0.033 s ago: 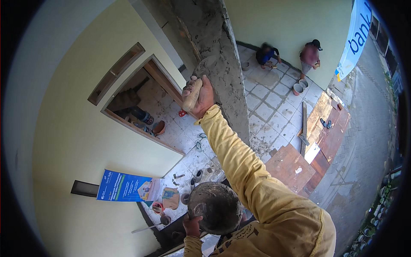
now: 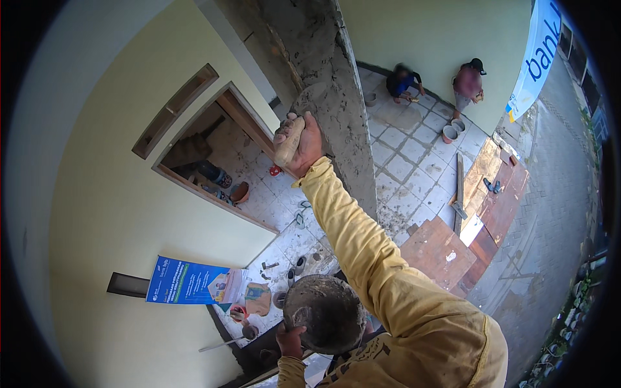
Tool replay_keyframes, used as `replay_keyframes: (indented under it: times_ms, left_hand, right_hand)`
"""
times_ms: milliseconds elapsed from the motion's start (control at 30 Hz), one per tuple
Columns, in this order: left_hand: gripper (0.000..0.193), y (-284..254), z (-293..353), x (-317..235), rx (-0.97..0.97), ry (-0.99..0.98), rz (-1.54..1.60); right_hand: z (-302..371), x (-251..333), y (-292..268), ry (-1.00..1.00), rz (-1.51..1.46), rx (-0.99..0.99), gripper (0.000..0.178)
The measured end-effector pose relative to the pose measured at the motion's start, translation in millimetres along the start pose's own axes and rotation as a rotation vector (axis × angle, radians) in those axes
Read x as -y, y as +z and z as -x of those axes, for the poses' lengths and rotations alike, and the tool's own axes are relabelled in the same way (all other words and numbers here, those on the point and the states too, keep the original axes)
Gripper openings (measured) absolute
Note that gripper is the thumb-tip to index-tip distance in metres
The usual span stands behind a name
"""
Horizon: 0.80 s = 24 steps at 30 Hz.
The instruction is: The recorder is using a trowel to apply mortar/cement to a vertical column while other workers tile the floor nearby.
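My right hand [image 2: 310, 147] is raised and closed round the pale wooden handle of a trowel [image 2: 288, 143]. The trowel's grey blade lies against the wet cement face of a column [image 2: 349, 129], and its edges blend into the cement. Down by my body, my left hand [image 2: 291, 341] grips the near left rim of a dark, cement-crusted bucket [image 2: 323, 310]. My thumb shows over that rim, while the other fingers are hidden. The inside of the bucket is dark, so how much it holds is hard to make out.
Far below, two people [image 2: 403, 84] [image 2: 468, 84] are by the far wall, near buckets [image 2: 449, 134]. Wooden boards [image 2: 440, 252] cover part of the tiled floor. Left are a doorway frame [image 2: 252, 123] and a blue banner [image 2: 191, 281]. A shovel [image 2: 249, 332], sack [image 2: 258, 299] and sandals [image 2: 299, 265] lie below.
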<state>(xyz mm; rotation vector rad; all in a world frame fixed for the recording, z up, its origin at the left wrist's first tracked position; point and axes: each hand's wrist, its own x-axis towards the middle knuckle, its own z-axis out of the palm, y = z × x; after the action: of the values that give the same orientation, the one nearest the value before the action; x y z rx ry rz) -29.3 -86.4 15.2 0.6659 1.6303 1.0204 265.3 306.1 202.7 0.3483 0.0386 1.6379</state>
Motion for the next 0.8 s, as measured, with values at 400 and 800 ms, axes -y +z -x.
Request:
replay_keyframes:
  times_ms: [400,800]
  left_hand:
    - [0.028,1,2,-4,0.002,-0.002,0.031]
    - [0.032,10,-10,-2,0.048,-0.007,-0.006]
  right_hand:
    - [-9,-11,49,-0.050,0.056,-0.088,0.036]
    - [14,-23,66,0.020,0.420,-0.227,0.039]
